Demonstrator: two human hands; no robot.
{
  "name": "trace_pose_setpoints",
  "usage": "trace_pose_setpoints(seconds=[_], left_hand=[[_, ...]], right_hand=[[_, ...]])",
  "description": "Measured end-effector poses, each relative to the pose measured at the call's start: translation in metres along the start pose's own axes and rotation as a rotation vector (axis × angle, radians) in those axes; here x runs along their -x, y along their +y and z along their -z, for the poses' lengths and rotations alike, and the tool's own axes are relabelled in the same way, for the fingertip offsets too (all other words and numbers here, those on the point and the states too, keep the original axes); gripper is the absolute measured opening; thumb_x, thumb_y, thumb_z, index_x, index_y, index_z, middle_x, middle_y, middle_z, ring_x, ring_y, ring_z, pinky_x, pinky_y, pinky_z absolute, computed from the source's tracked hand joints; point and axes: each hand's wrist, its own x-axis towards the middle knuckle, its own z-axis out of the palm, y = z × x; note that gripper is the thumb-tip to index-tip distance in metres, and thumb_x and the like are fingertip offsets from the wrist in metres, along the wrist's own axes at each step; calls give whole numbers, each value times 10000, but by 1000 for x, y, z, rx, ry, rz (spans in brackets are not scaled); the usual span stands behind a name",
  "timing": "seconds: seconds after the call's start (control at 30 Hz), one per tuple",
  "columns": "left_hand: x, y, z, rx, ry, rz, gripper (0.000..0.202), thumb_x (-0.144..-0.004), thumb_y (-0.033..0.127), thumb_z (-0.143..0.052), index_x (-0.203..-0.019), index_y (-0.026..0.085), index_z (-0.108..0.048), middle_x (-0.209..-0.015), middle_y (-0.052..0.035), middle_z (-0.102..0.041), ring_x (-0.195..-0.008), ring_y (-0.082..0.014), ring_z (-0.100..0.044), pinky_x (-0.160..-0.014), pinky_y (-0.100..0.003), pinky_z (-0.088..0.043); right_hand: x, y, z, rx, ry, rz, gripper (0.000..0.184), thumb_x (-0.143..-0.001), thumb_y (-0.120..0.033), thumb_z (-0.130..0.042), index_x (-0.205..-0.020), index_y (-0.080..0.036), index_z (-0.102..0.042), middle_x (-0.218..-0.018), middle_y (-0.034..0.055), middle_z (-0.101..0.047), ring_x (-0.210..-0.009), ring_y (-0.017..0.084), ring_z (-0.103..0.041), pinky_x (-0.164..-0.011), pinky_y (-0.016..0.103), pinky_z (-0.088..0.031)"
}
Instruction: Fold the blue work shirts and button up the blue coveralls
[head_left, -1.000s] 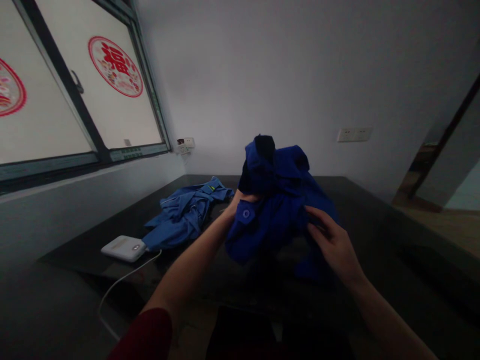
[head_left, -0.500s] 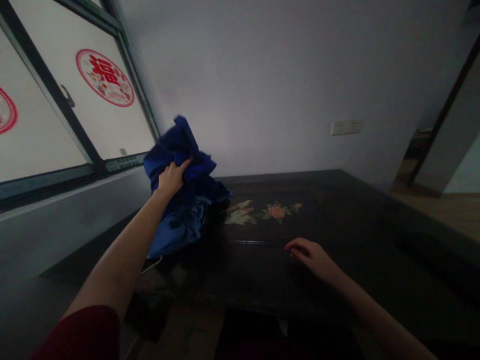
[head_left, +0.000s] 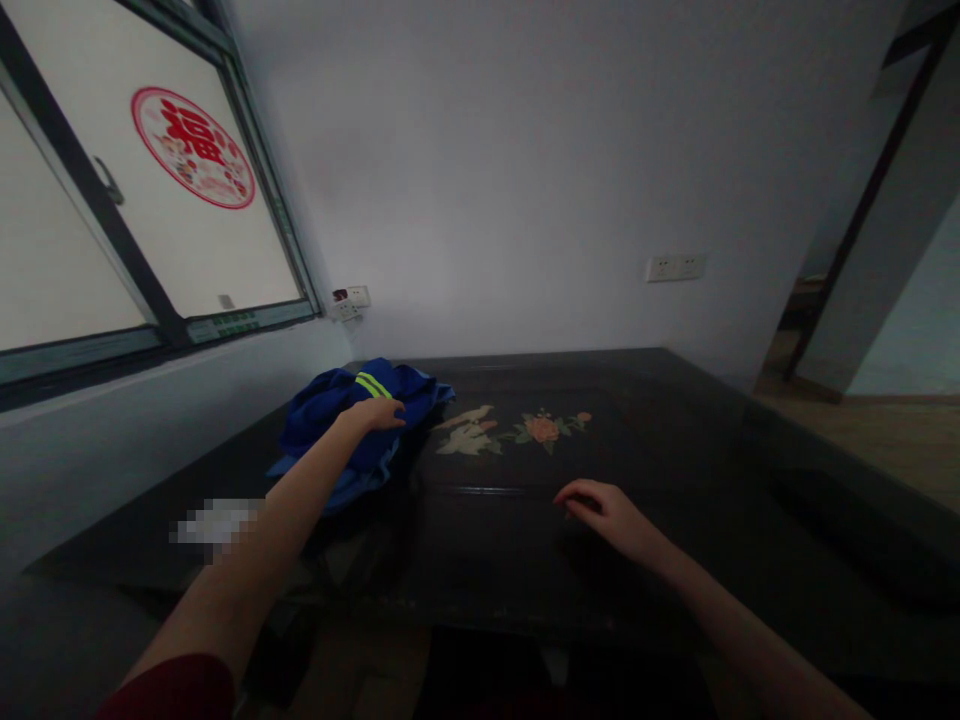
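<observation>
A heap of blue clothing lies crumpled on the left of the dark table. Two yellow-green stripes cross the upper garment, and lighter blue cloth shows beneath it. My left hand is over the right side of the heap, its fingers apart and no cloth gripped between them. Whether the fingertips touch the cloth I cannot tell. Above the bare tabletop right of the centre, my right hand hovers with loosely bent fingers. A gap shows between its thumb and forefinger, and it holds nothing.
The dark glossy table bears an inlaid bird and flower picture. A long dark object lies at its right. Behind stands a wall with sockets; a window is at the left. A blurred pale patch shows beside my left forearm.
My left hand has lowered the raised blue garment onto the heap and let go of it. The stripes and a corner socket have come into sight. My right hand has stayed nearly still.
</observation>
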Motion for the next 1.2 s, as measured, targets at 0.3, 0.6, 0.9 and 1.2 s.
trace_pose_setpoints(seconds=[0.3, 0.6, 0.9, 1.2], left_hand=[[19, 159, -37, 275, 240, -448, 246, -892, 347, -468, -1000, 222, -649, -885, -37, -689, -798, -168, -619, -682, -230, -423], [21, 247, -113, 634, 252, -306, 313, -923, 285, -386, -755, 147, -611, -676, -7, -610, -635, -121, -537, -578, -208, -353], [44, 243, -102, 330, 66, -611, 255, -911, 312, -440, -901, 190, -664, -940, -58, -702, -849, -189, -640, -706, -239, -449], [42, 241, -105, 302, 80, -653, 257, -907, 304, -444, -921, 192, -675, -957, -59, -701, -861, -192, -645, -730, -248, -461]], right_hand=[[-24, 1, -4, 33, 13, 93, 198, -856, -232, -479, -919, -187, -661, -870, 52, -681, -787, 171, -616, -712, 274, -442], [-79, 50, -18, 107, 318, -52, 289, -888, -281, -381, -646, -188, -509, -609, 2, -538, -603, 140, -508, -594, 243, -339], [-66, 57, -25, 168, 172, 3, 278, -892, -307, -418, -672, -184, -536, -662, 11, -584, -639, 140, -532, -602, 237, -338], [-65, 55, -24, 116, 146, 30, 248, -891, -282, -432, -735, -175, -591, -740, 35, -640, -704, 155, -576, -661, 243, -377]])
